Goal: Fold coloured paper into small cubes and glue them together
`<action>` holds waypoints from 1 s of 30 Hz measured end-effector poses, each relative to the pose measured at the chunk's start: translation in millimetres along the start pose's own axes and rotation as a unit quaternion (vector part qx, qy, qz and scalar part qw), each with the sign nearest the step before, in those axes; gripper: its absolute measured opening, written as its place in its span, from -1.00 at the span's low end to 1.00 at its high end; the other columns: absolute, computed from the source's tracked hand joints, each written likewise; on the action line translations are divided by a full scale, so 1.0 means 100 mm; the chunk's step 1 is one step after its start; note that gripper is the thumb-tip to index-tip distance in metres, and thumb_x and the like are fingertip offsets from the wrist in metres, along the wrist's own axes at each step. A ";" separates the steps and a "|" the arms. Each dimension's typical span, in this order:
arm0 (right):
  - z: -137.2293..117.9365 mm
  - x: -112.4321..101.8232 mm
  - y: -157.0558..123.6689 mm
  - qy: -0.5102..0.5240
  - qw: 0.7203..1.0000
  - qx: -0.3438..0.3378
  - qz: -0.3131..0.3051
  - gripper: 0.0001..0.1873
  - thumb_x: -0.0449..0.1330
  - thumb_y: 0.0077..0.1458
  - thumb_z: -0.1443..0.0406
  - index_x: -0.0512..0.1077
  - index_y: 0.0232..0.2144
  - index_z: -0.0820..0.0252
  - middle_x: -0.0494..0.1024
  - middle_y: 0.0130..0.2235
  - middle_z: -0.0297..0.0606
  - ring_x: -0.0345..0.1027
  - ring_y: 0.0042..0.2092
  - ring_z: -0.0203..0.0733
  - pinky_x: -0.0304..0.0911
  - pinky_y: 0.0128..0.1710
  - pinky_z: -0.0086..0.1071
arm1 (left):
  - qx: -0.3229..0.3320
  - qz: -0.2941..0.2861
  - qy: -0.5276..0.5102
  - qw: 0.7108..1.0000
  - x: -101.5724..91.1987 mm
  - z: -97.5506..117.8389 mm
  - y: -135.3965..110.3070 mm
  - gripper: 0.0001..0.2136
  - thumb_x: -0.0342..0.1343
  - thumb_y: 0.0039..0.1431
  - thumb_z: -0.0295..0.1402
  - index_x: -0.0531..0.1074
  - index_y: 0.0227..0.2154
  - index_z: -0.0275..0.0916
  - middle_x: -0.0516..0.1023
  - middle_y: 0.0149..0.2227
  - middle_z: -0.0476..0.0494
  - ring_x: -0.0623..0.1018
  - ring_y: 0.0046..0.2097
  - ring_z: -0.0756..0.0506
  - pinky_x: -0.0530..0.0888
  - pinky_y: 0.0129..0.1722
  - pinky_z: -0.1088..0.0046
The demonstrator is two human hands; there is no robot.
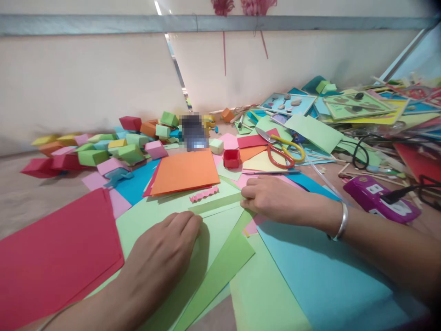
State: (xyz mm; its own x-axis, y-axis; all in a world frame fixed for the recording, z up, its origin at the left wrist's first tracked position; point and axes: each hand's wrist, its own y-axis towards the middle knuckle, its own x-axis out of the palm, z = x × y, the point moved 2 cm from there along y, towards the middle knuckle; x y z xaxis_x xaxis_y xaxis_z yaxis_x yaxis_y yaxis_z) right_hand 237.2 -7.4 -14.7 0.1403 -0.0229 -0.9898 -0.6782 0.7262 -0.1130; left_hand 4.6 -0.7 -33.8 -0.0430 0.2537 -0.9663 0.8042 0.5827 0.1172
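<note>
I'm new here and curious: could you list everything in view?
Boxes: many, mixed colours, back left
Open box: one, red, centre
Red sheets: at least two, red, left
Orange sheets: several, orange, centre
Green sheets: several, green, front centre
Blue sheets: several, blue, left and right
Green strip: one, green, front centre
Wavy strip: one, pink, centre
Scissors: one pair, red and yellow handles, centre right
Pen: one, dark, centre right
Pixelated thing: one, dark, back centre
Panels: at least two, blue and green, back right
Power strip: one, purple, right
Cables: count unclear, black, right
Tassels: two, pink, top
Rail: one, grey, top
Wall: one, white, back
Bangle: one, silver, right wrist
Left hand: one, on green sheets
Right hand: one, at green strip's end
</note>
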 end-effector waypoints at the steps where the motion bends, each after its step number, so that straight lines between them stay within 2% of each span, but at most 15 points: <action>1: 0.00 0.00 0.00 0.000 1.000 -0.001 -0.001 -0.67 0.02 0.33 0.46 0.46 -0.46 0.30 0.38 -0.40 -0.24 0.02 -0.37 -0.25 -0.25 -0.42 -0.27 | -0.004 0.009 -0.005 1.000 0.00 0.00 0.00 -0.67 -0.16 0.16 -0.65 0.50 -0.43 -0.26 0.58 -0.37 -0.16 0.54 -0.37 -0.16 0.33 -0.48 0.37; 8: 0.01 0.02 -0.02 0.002 1.000 -0.003 0.011 -0.66 0.02 0.30 0.49 0.45 -0.49 0.29 0.35 -0.43 -0.24 0.01 -0.38 -0.23 -0.26 -0.42 -0.27 | -0.033 0.035 -0.035 0.998 0.02 -0.06 0.04 -0.67 -0.17 0.30 -0.48 0.51 -0.41 -0.25 0.58 -0.38 -0.13 0.53 -0.42 -0.13 0.30 -0.52 0.39; 14: 0.00 0.03 -0.01 0.003 1.000 0.002 0.024 -0.66 0.04 0.29 0.50 0.44 -0.51 0.28 0.37 -0.44 -0.24 0.00 -0.39 -0.24 -0.27 -0.43 -0.26 | -0.034 0.026 -0.034 0.999 0.01 -0.05 0.02 -0.65 -0.17 0.26 -0.52 0.54 -0.40 -0.24 0.59 -0.34 -0.16 0.55 -0.37 -0.15 0.29 -0.52 0.42; 19: 0.00 0.06 -0.01 0.009 0.999 -0.001 0.050 -0.67 0.08 0.27 0.50 0.43 -0.53 0.27 0.37 -0.44 -0.25 0.02 -0.39 -0.25 -0.27 -0.44 -0.27 | -0.029 -0.044 -0.021 0.998 -0.02 -0.07 0.03 -0.62 -0.16 0.12 -0.63 0.58 -0.32 -0.25 0.60 -0.29 -0.20 0.56 -0.34 -0.18 0.23 -0.56 0.41; 23: 0.00 0.07 -0.01 0.010 0.998 -0.004 0.059 -0.66 0.08 0.28 0.49 0.42 -0.55 0.28 0.37 -0.45 -0.24 0.04 -0.39 -0.25 -0.26 -0.43 -0.27 | -0.029 -0.135 -0.027 0.990 -0.10 -0.08 0.09 -0.57 -0.14 0.06 -0.70 0.59 -0.26 -0.25 0.58 -0.28 -0.20 0.57 -0.29 -0.19 0.31 -0.50 0.39; 26: 0.00 0.06 -0.01 0.012 0.998 -0.006 0.057 -0.66 0.07 0.27 0.50 0.43 -0.55 0.28 0.37 -0.46 -0.25 0.04 -0.40 -0.25 -0.24 -0.43 -0.27 | -0.016 -0.168 -0.009 0.986 -0.13 -0.04 0.11 -0.59 -0.11 0.07 -0.71 0.59 -0.24 -0.26 0.58 -0.30 -0.18 0.58 -0.31 -0.18 0.37 -0.45 0.37; 28: -0.01 0.04 -0.01 0.010 0.999 -0.003 0.046 -0.65 0.06 0.28 0.49 0.43 -0.54 0.28 0.38 -0.46 -0.24 0.05 -0.40 -0.25 -0.20 -0.43 -0.28 | 0.019 -0.145 0.034 0.989 -0.13 0.03 0.09 -0.60 -0.12 0.08 -0.72 0.60 -0.28 -0.29 0.58 -0.36 -0.18 0.57 -0.36 -0.17 0.41 -0.44 0.35; 30: -0.04 0.00 0.00 0.004 0.999 0.013 0.047 -0.63 0.05 0.28 0.49 0.43 -0.56 0.28 0.41 -0.44 -0.21 0.11 -0.37 -0.23 -0.12 -0.41 -0.29 | 0.067 -0.065 0.096 0.991 -0.11 0.13 0.05 -0.60 -0.13 0.08 -0.74 0.59 -0.29 -0.34 0.56 -0.45 -0.17 0.55 -0.46 -0.15 0.42 -0.48 0.35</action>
State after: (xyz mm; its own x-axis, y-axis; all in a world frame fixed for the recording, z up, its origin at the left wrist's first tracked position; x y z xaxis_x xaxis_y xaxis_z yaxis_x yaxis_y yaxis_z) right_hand 234.7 -10.0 -15.4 0.0705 0.0413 -0.9967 -0.6696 0.7425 -0.0166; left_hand 17.1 -10.4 -25.8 -0.2538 0.3336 -0.9079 0.8556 0.5153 -0.0499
